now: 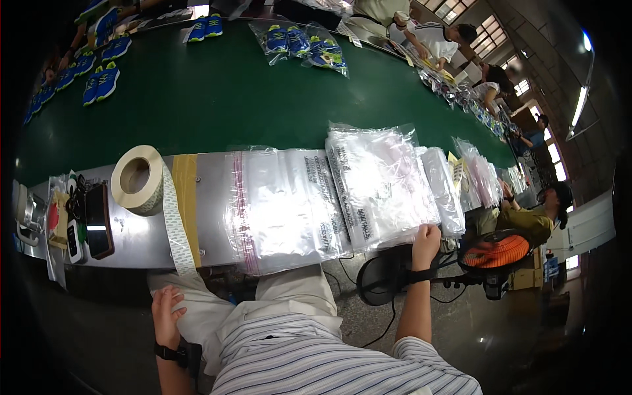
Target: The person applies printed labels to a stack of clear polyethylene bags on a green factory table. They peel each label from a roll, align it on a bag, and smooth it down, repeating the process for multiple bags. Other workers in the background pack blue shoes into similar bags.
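My right hand (426, 242) pinches the near right corner of a stack of clear plastic bags (378, 187), which lies on the metal ledge in front of me. Another pile of clear bags (283, 204) with a red-marked edge lies to its left, partly under it. My left hand (169, 307) rests by my left thigh, its fingers loosely bent and a little apart, with nothing visible in it. Just above that hand hangs the loose strip of a large roll of white stickers (137, 181), which stands on the ledge.
Blue and green shoes (102, 82) stand on the green conveyor belt (197, 99), with bagged pairs (299, 45) farther along. A phone (99, 220) lies at the left end of the metal ledge (135, 243). An orange fan (495, 250) stands at my right. Several people work along the line.
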Demonstrator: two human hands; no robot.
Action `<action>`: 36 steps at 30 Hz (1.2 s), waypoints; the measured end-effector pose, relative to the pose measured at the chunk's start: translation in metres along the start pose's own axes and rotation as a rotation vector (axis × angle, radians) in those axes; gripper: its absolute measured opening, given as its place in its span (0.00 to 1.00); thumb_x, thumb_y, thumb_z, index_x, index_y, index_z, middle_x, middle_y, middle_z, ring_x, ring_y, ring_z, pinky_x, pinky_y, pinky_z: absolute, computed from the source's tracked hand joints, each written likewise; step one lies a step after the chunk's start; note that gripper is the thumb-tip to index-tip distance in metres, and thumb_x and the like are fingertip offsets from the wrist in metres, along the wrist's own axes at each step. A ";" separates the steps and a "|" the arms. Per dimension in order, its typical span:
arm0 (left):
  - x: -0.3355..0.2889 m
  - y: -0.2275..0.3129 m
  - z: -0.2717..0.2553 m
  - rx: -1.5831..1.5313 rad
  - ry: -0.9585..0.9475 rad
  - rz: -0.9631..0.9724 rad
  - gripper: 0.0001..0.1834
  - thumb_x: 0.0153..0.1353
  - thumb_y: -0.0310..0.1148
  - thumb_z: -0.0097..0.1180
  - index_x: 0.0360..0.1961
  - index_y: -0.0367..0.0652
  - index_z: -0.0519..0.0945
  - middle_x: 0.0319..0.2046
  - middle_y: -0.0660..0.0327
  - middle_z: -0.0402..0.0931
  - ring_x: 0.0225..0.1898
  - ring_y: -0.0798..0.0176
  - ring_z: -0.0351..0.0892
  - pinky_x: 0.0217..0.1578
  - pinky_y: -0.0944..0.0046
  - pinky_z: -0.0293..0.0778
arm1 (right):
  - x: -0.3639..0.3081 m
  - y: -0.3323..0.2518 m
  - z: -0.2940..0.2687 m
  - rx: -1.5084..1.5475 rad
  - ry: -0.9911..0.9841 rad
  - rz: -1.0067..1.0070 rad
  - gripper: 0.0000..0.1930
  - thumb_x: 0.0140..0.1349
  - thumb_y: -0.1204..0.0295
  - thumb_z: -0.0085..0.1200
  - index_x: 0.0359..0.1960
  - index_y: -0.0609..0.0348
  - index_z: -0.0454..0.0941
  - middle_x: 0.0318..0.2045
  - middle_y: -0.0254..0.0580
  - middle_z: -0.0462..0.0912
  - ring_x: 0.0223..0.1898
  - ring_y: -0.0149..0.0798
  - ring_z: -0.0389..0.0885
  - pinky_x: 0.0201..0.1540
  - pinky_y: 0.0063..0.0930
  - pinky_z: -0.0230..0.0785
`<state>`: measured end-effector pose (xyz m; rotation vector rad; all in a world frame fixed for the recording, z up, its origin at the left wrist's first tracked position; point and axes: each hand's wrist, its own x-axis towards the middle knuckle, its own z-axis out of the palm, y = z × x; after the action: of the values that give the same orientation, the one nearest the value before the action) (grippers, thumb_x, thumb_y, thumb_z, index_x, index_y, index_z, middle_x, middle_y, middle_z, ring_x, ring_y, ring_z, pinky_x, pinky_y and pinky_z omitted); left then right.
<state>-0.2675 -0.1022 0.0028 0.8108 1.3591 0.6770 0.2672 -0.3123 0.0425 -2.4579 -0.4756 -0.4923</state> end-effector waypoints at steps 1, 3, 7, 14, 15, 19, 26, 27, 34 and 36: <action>0.000 -0.006 -0.001 0.017 -0.016 0.046 0.19 0.65 0.40 0.46 0.49 0.36 0.70 0.41 0.58 0.73 0.43 0.71 0.72 0.38 0.69 0.68 | -0.007 -0.008 -0.004 0.002 0.012 0.046 0.09 0.60 0.70 0.47 0.32 0.66 0.73 0.36 0.51 0.75 0.39 0.47 0.74 0.42 0.38 0.65; 0.017 -0.021 0.006 0.069 -0.036 0.133 0.20 0.64 0.39 0.48 0.51 0.36 0.69 0.43 0.61 0.72 0.46 0.72 0.68 0.42 0.69 0.66 | -0.016 -0.048 -0.005 -0.030 0.302 -0.326 0.10 0.60 0.70 0.48 0.39 0.64 0.72 0.42 0.53 0.72 0.46 0.48 0.70 0.49 0.40 0.62; 0.042 -0.039 0.031 0.287 -0.266 0.302 0.12 0.61 0.32 0.53 0.39 0.33 0.79 0.32 0.64 0.77 0.35 0.73 0.71 0.38 0.71 0.68 | -0.048 -0.146 -0.010 -0.141 -0.024 -0.878 0.16 0.60 0.67 0.50 0.49 0.56 0.71 0.53 0.48 0.70 0.55 0.49 0.66 0.56 0.48 0.56; -0.013 0.020 0.065 -0.224 -0.434 -0.048 0.15 0.65 0.35 0.48 0.47 0.36 0.73 0.35 0.63 0.76 0.34 0.72 0.77 0.32 0.70 0.76 | -0.075 -0.161 0.024 0.184 -0.252 -0.730 0.12 0.57 0.74 0.54 0.43 0.60 0.74 0.45 0.47 0.76 0.49 0.51 0.71 0.50 0.43 0.62; -0.016 0.025 0.068 -0.231 -0.451 -0.019 0.15 0.66 0.35 0.47 0.48 0.36 0.72 0.37 0.62 0.77 0.35 0.71 0.78 0.33 0.70 0.78 | -0.103 -0.189 0.022 0.465 -0.460 -0.685 0.11 0.57 0.74 0.54 0.41 0.61 0.74 0.43 0.48 0.76 0.47 0.51 0.73 0.49 0.37 0.64; -0.019 0.030 0.075 -0.082 -0.527 0.084 0.14 0.66 0.35 0.47 0.47 0.39 0.74 0.34 0.65 0.76 0.32 0.74 0.76 0.31 0.73 0.74 | -0.184 -0.258 0.026 0.946 -1.669 -0.228 0.13 0.62 0.67 0.52 0.43 0.65 0.74 0.31 0.36 0.79 0.34 0.27 0.74 0.37 0.21 0.67; 0.031 0.050 0.077 -0.355 -0.563 0.013 0.21 0.68 0.48 0.38 0.50 0.43 0.72 0.40 0.63 0.76 0.39 0.69 0.75 0.39 0.68 0.72 | -0.179 -0.262 0.036 0.862 -1.573 -0.083 0.07 0.57 0.72 0.54 0.27 0.63 0.75 0.21 0.31 0.75 0.24 0.23 0.70 0.27 0.19 0.64; 0.059 0.051 0.074 -0.441 -0.553 0.020 0.23 0.68 0.50 0.37 0.51 0.44 0.72 0.42 0.62 0.76 0.41 0.68 0.75 0.42 0.67 0.72 | -0.180 -0.248 0.050 0.876 -1.523 -0.251 0.08 0.57 0.71 0.55 0.25 0.63 0.75 0.18 0.30 0.74 0.23 0.24 0.71 0.26 0.18 0.64; 0.163 0.064 0.076 -0.597 -0.520 0.046 0.17 0.67 0.43 0.42 0.48 0.44 0.71 0.44 0.63 0.75 0.47 0.67 0.75 0.46 0.66 0.72 | -0.158 -0.257 -0.024 0.900 -1.765 -0.286 0.06 0.61 0.77 0.50 0.26 0.57 0.70 0.21 0.26 0.68 0.24 0.23 0.64 0.27 0.18 0.60; 0.133 0.065 0.060 -0.601 -0.389 0.121 0.18 0.67 0.42 0.44 0.51 0.42 0.67 0.44 0.60 0.74 0.44 0.66 0.76 0.42 0.65 0.75 | -0.145 -0.234 -0.012 0.801 -1.815 -0.330 0.05 0.60 0.78 0.50 0.26 0.58 0.71 0.23 0.27 0.71 0.26 0.23 0.66 0.30 0.19 0.61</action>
<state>-0.1916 0.0363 -0.0174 0.5009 0.6990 0.9087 0.0366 -0.1720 0.0977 -1.3561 -1.3427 1.6504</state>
